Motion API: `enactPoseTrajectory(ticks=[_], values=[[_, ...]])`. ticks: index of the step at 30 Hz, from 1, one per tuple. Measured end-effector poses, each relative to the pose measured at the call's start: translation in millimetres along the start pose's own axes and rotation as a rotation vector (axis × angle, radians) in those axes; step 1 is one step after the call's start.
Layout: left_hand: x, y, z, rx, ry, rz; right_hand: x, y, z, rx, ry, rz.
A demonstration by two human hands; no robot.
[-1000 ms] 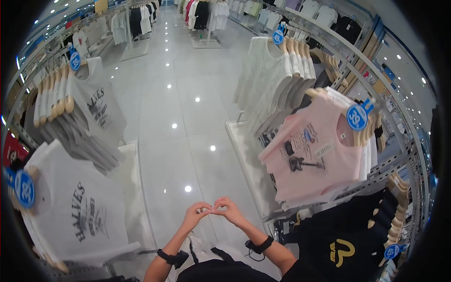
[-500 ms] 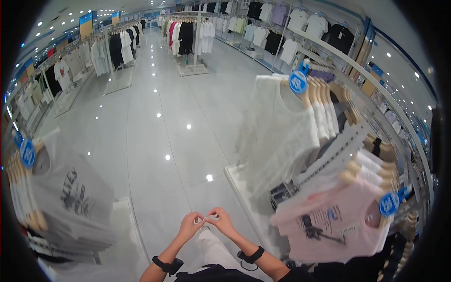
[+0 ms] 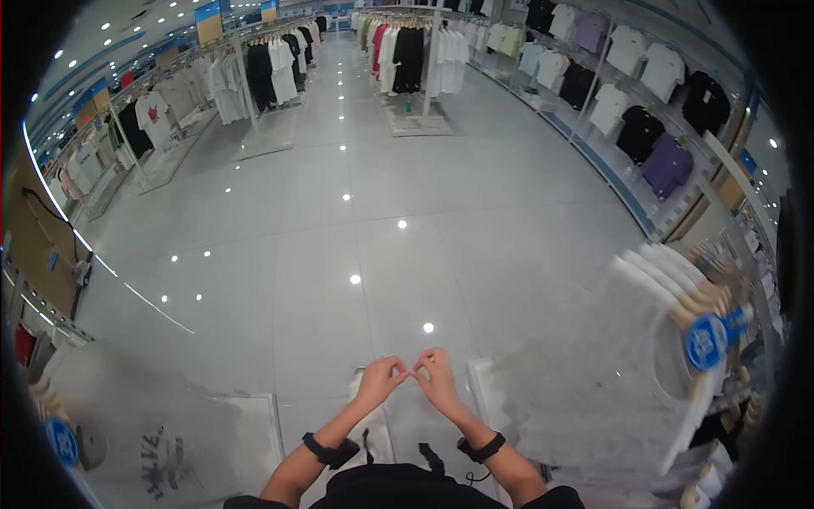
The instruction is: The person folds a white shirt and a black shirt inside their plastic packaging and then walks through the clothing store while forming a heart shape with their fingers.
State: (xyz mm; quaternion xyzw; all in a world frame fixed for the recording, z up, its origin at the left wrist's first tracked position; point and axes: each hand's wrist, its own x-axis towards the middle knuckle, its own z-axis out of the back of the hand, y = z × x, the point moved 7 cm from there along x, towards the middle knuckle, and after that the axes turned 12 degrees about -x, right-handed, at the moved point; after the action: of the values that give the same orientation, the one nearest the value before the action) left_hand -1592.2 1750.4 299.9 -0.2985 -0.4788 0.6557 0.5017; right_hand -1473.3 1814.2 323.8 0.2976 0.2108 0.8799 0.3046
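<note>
My left hand [image 3: 380, 383] and my right hand [image 3: 436, 383] meet in front of my body, their fingertips pinched and touching each other. Anything between the fingers is too small to make out. Black straps circle both forearms. To the right of my hands hangs a pale grey top [image 3: 585, 356] on a rack, with a round blue tag [image 3: 707, 341] at its hanger. On the left, a grey printed shirt [image 3: 165, 454] hangs low, blurred, beside another blue tag [image 3: 62, 441].
Tiled floor [image 3: 365, 246] stretches ahead between clothing racks. A central rack of garments [image 3: 407, 59] stands far off, and a wall display with a purple shirt [image 3: 668, 165] lines the right. White rack bases [image 3: 273, 433] flank my legs. A brown panel [image 3: 38, 229] stands at left.
I have walked forward along the aisle, and the view has turned somewhat left. The pink shirt has left the view and the pale top sits nearer and lower. My hands stay pinched together.
</note>
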Motion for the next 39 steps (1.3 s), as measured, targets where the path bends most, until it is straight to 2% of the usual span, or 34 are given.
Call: enactPoseTrajectory(ticks=[3, 6, 12, 14, 18, 20, 22, 25, 29, 32, 34, 36, 39], values=[[99, 33, 26, -0.065, -0.019, 0.013, 87, -31, -36, 0.017, -0.072, -0.061], [187, 42, 60, -0.167, -0.13, -0.047, 169, -52, -55, 0.013, -0.115, -0.12], [343, 94, 69, -0.473, -0.066, 0.135, 312, -96, -70, 0.033, -0.077, -0.228], [411, 108, 71, -0.521, -0.12, 0.145, 364, -135, -80, -0.047, -0.074, -0.18], [510, 120, 67, -0.539, -0.209, 0.192, 441, -196, -91, 0.017, -0.02, -0.206], [564, 115, 70, -0.561, -0.237, 0.211, 494, -228, -89, 0.016, -0.023, -0.087], [615, 114, 62, -0.583, -0.249, 0.193, 540, -263, -81, 0.031, -0.005, -0.013], [671, 113, 45, -0.612, -0.219, 0.17, 591, -305, -65, 0.132, 0.067, -0.023], [753, 85, 20, -0.487, -0.28, 0.117, 651, -379, -51, 0.19, 0.052, -0.127], [818, 75, -14, -0.383, -0.208, 0.038, 687, -447, -41, 0.341, 0.122, -0.239], [864, 81, -47, -0.366, -0.161, -0.01, 705, -496, -32, 0.471, 0.111, -0.386], [915, 85, -85, -0.302, -0.027, -0.009, 726, -540, -10, 0.353, 0.044, -0.374], [984, 53, -138, -0.201, 0.095, -0.133, 749, -606, 34, 0.182, -0.123, -0.398]])
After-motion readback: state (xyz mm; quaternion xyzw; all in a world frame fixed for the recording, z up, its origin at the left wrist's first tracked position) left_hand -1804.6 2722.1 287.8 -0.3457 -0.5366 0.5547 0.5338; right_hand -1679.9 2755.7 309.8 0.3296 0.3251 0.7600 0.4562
